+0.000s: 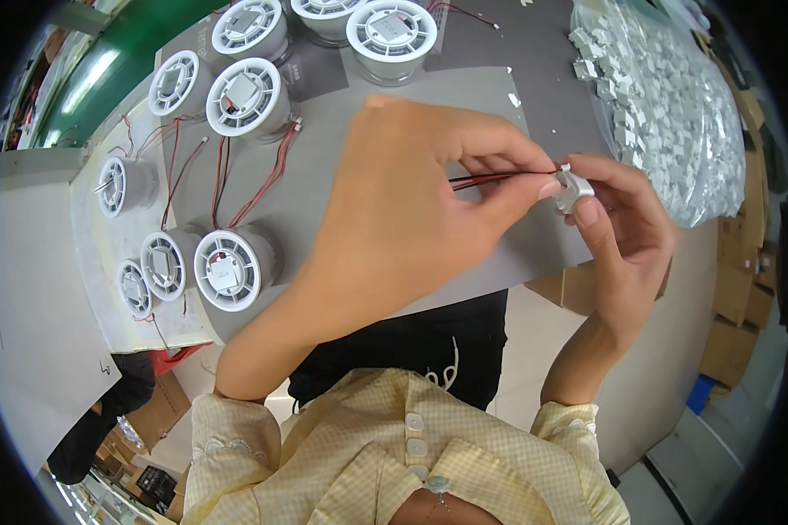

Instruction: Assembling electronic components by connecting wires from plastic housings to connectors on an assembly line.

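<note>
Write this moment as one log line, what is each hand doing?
left hand: pinches red and black wires | right hand: holds small white connector | nearby: round white fan units, bag of white parts

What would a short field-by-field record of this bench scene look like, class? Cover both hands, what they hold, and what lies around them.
left hand: pinches red and black wires at the small part
right hand: grips small grey-white part
round white housings: several, wired, on the grey mat, person's left
clear bag of small white parts: far right
held part: above the table edge
</note>
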`<state>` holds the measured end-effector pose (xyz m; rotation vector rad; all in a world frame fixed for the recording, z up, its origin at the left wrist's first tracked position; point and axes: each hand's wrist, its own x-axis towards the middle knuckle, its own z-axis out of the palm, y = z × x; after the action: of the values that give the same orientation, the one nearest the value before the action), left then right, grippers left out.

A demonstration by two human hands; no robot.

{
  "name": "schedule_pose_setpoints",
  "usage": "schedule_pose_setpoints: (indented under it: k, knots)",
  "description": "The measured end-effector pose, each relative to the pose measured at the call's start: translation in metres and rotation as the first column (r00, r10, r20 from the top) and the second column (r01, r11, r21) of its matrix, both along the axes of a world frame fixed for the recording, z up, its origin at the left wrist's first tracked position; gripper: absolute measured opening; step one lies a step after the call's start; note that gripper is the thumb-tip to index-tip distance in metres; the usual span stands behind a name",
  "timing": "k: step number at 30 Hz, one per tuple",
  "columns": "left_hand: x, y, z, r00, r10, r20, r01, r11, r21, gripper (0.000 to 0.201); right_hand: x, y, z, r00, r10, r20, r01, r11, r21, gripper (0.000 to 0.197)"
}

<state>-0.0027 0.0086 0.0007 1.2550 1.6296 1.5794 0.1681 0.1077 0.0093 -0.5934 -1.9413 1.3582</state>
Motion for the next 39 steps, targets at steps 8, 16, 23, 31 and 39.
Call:
schedule_pose_setpoints:
  k: [8, 16, 23, 31, 39]
  knots:
    - [0.004, -0.005, 0.007, 0.849, 0.057, -0.525, -0.066, 0.998, 0.0, 0.007, 0.002, 0.006, 0.004, 0.989, 0.058, 0.136, 0.004, 0.909, -0.417, 0.024]
    - [0.006, -0.003, 0.002, 0.954, 0.053, -0.295, -0.04, 0.998, 0.051, 0.007, -0.002, -0.002, 0.0, 0.999, -0.02, 0.027, 0.028, 0.934, -0.356, 0.026]
    - [0.001, -0.001, 0.001, 1.0, -0.016, 0.001, 0.015, 0.999, 0.041, 0.008, -0.013, 0.0, -0.025, 0.978, 0.029, -0.209, 0.027, 0.965, 0.26, 0.034]
    - [-0.006, -0.003, 0.008, 0.971, -0.175, 0.163, 0.156, 0.98, 0.122, 0.008, -0.007, 0.006, -0.015, 0.949, 0.094, -0.3, -0.165, 0.961, -0.221, 0.034]
    - [-0.005, -0.001, 0.005, 0.99, -0.101, 0.101, 0.091, 0.99, 0.105, 0.008, -0.01, 0.005, -0.022, 0.93, 0.109, -0.351, -0.228, 0.92, -0.318, 0.034]
